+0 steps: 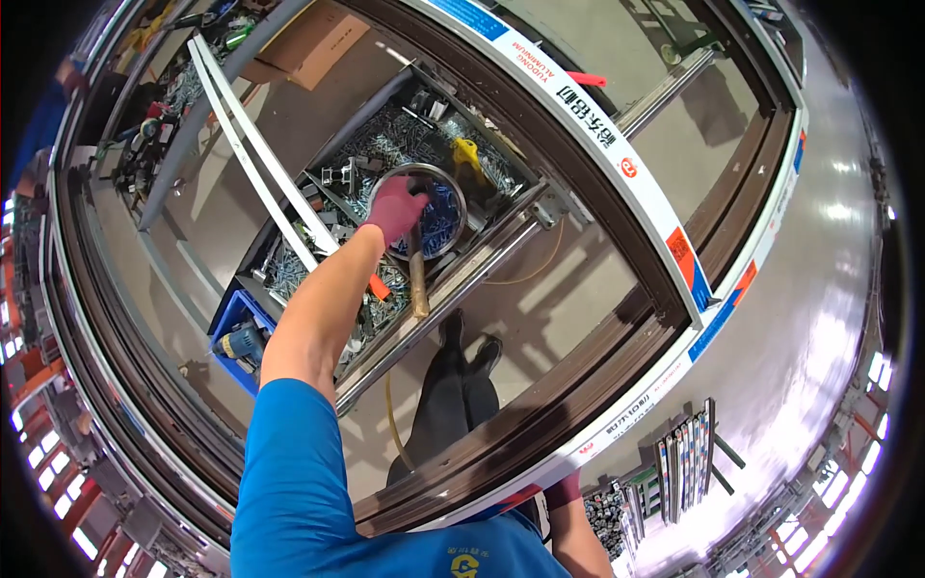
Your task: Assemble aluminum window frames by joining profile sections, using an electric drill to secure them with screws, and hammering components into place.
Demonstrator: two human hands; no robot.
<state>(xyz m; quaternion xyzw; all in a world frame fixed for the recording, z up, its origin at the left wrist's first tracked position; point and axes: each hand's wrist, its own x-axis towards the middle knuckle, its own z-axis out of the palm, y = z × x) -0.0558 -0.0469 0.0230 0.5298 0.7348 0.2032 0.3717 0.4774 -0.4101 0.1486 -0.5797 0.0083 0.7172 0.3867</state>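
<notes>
Blue sleeve (294, 472); left hand (393, 212) clasping hammer (417, 275), handle brown, straight; right hand (563, 489): cannot tell.

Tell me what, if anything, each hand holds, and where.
Left hand: at the far end of a wooden-handled tool, grip unclear. Right hand: partly hidden, can't tell.

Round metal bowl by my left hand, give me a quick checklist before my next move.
1. Left hand at the round metal bowl: ok, it is over it.
2. Firm grip on the wooden-handled tool: cannot tell, fingers partly hidden.
3. Tool wholly inside the bowl: not ok, its handle sticks out past the rim.
4. Small fasteners in the bowl: ok.
5. Right hand free: cannot tell, mostly hidden near the brown frame.
</notes>
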